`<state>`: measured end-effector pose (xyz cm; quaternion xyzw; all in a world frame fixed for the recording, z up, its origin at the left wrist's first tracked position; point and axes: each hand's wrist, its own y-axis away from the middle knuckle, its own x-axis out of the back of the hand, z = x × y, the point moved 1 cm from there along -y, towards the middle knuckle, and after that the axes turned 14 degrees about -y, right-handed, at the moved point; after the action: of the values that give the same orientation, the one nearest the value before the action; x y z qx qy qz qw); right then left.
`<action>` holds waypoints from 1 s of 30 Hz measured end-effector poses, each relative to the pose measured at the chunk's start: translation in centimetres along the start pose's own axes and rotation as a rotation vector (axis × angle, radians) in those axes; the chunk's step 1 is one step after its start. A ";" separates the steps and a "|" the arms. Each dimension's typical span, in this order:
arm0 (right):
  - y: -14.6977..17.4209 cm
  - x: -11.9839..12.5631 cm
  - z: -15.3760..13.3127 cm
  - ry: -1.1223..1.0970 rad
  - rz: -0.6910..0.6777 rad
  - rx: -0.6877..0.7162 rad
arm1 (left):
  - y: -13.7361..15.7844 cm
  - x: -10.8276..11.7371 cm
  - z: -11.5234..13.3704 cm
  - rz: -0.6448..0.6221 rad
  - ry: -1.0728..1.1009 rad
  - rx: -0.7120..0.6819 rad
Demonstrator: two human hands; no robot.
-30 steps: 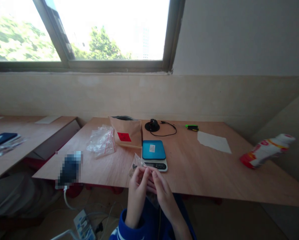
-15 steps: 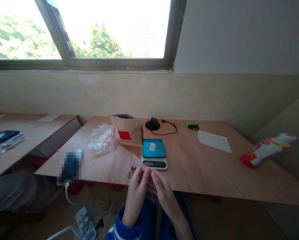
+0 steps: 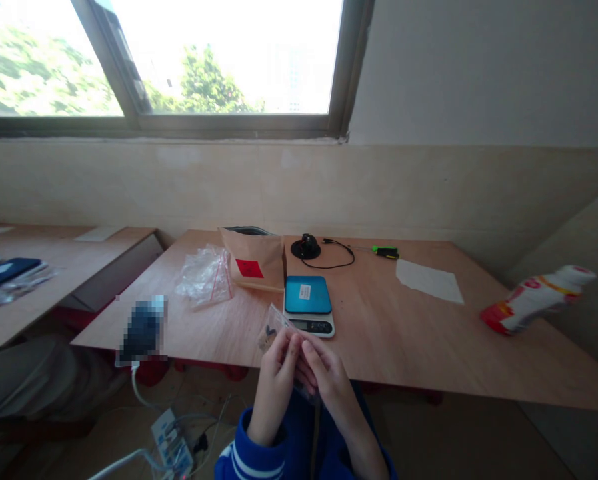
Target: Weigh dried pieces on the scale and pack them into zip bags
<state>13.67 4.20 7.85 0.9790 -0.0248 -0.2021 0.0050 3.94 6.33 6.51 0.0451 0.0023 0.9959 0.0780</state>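
Two hands (image 3: 276, 360) (image 3: 326, 367), thumbs (image 3: 291, 352) adjacent, pinch a clear bag (image 3: 267, 335).

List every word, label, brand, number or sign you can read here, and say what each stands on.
No text is readable.
White label on the scale: too small.
Control panel on the scale: too small.
Red label on the brown pouch: marks unclear.
Bottle: lettering blurred.
Clear bag in left hand and right hand: none made out.

Blown-out window (image 3: 259, 57), dim foreground
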 end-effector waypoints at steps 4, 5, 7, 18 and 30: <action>-0.1 0.4 0.3 0.023 -0.004 0.009 | 0.0 0.0 -0.2 0.014 -0.016 -0.022; -0.2 0.4 0.4 0.025 0.000 0.026 | 0.0 0.0 0.0 0.018 -0.026 -0.036; -0.2 0.5 0.6 0.031 0.010 0.048 | 0.0 0.0 0.3 0.005 -0.034 -0.043; -0.7 0.7 0.4 0.256 0.006 0.149 | 0.3 0.2 0.1 -0.025 -0.102 0.007; -4.3 3.5 -2.6 0.274 0.484 0.426 | 1.1 1.3 0.1 0.072 -0.195 0.018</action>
<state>18.11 8.33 8.74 0.9419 -0.2967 -0.0521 -0.1483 2.46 5.44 6.73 0.1426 0.0019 0.9889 0.0417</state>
